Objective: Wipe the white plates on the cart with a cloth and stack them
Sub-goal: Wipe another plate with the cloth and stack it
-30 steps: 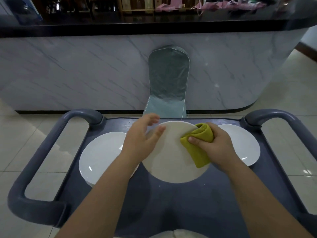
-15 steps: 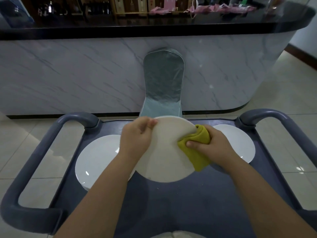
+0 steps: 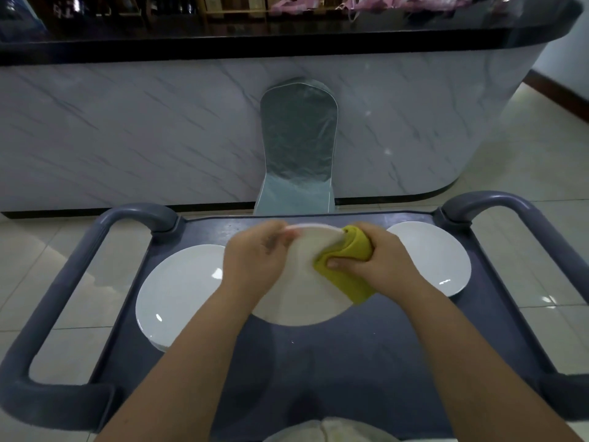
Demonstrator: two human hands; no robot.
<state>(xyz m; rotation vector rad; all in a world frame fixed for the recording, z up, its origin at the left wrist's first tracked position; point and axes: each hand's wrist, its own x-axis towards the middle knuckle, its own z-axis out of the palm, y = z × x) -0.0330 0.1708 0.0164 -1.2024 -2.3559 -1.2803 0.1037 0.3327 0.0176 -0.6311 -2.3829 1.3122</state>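
A white plate (image 3: 299,295) is held tilted above the middle of the dark cart top (image 3: 350,362). My left hand (image 3: 255,256) grips its far left rim. My right hand (image 3: 379,263) pinches a folded yellow-green cloth (image 3: 347,266) around the plate's right rim, thumb on the near face. A second white plate (image 3: 178,295) lies flat on the cart's left side, partly behind my left forearm. A third white plate (image 3: 436,260) lies flat at the right.
Grey tubular handles rise at the cart's left (image 3: 60,295) and right (image 3: 522,224) ends. Beyond the cart stand a covered chair (image 3: 298,148) and a marble-fronted counter (image 3: 127,129) with a dark top. Tiled floor lies on both sides.
My left hand went from open fingers on the plate face to gripping its far rim. The plate tipped up more. The cloth slid up to the upper right rim.
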